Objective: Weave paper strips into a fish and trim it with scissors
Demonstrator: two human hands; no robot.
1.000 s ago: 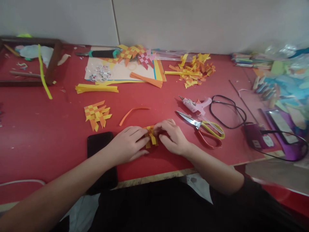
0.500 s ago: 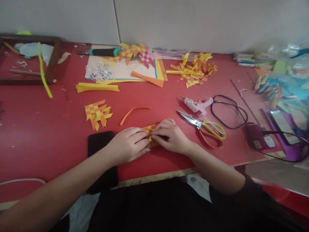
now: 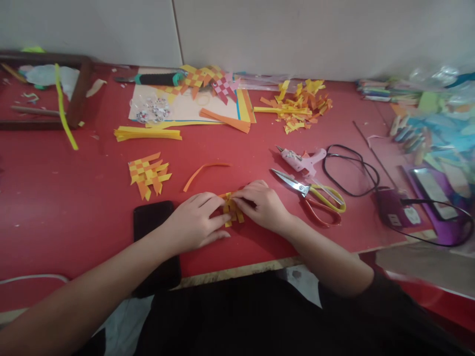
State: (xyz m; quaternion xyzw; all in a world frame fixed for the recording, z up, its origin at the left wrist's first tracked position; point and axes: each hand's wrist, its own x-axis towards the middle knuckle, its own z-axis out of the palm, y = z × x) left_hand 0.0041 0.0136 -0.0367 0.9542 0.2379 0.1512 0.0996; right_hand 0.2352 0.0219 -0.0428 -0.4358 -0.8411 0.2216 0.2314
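Observation:
Between both hands is a small woven piece of yellow and orange paper strips [image 3: 233, 212], its lower strip ends hanging toward me and its upper part partly hidden by fingers. My left hand [image 3: 200, 220] grips its left side with thumb and fingers. From the right, my right hand [image 3: 264, 205] pinches its upper edge. A loose orange paper strip [image 3: 202, 171] lies curved just beyond my left hand. Further left rests a woven paper fish [image 3: 148, 173] in yellow and orange. Beneath my left wrist is a black phone [image 3: 154, 217].
Right of my hands lie scissors [image 3: 297, 185] and a pink glue gun [image 3: 302, 160] with a black cable [image 3: 330, 185]. Yellow strips [image 3: 148, 133], a pile of paper scraps [image 3: 306, 106] and a bag of googly eyes [image 3: 152, 110] lie farther back. A brown wooden frame [image 3: 83, 89] stands back left.
The woven piece has turned or folded so its yellow strip ends now hang down separately. My right fingers have shifted up slightly along its edge; the view has moved a little.

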